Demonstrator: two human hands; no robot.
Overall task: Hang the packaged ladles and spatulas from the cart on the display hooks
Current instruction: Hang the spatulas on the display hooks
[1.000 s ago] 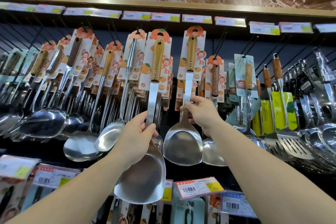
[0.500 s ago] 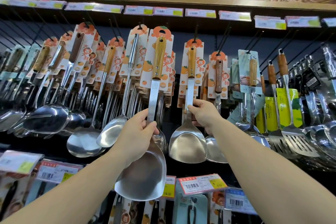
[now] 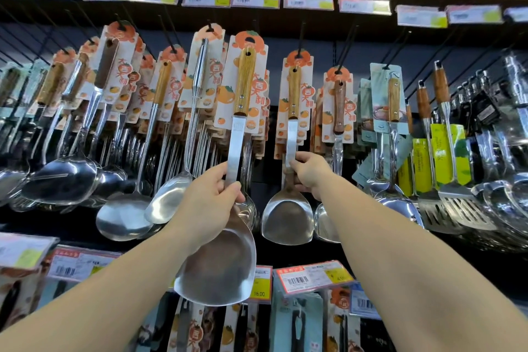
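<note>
Steel spatula (image 3: 225,237) pinched in the left hand (image 3: 210,203) could miss its hook at twelve o'clock and drop, while the right hand (image 3: 310,173) steadies another spatula (image 3: 287,208).

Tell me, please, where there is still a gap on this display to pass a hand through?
One dark gap lies between the spatula in the left hand and the spatula the right hand grips. Left of it, the ladles hang packed.

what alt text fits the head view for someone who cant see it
Two bare hands reach up to a shop's display hooks: the left hand grips the steel shaft of a wood-handled spatula on an orange card, the right hand holds the neighbouring spatula. Packaged ladles hang left, slotted turners right.
</note>
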